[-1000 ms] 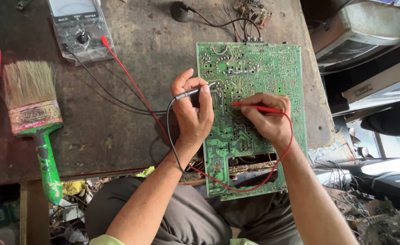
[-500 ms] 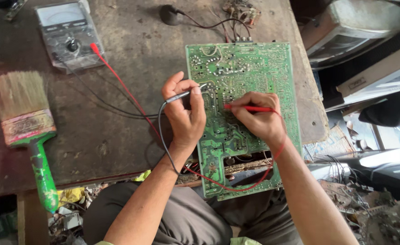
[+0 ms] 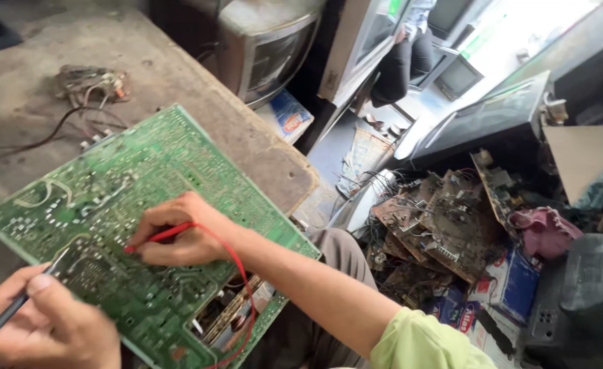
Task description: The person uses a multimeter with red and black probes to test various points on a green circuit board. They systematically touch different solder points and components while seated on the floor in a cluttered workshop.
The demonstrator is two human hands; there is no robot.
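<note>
Circuit board (image 3: pixel 144 205), green, solder side up, tilted across worn wooden workbench (image 3: pixel 247 130), left half of frame. Right hand (image 3: pixel 185 236) pinches red probe (image 3: pixel 154 238), tip on board. Left hand (image 3: pixel 45 324), lower left, grips black probe (image 3: pixel 14 311). Scrap boards (image 3: pixel 445 229) heaped right; wire tangle (image 3: pixel 89 85) upper left.

Board (image 3: pixel 144 205): green, solder side up, flat on bench, one corner overhanging. Red probe (image 3: pixel 156 237): tip on board. Black probe (image 3: pixel 21 301): tip on board.

Circuit board (image 3: pixel 144 198) on workbench (image 3: pixel 247 137)
</note>
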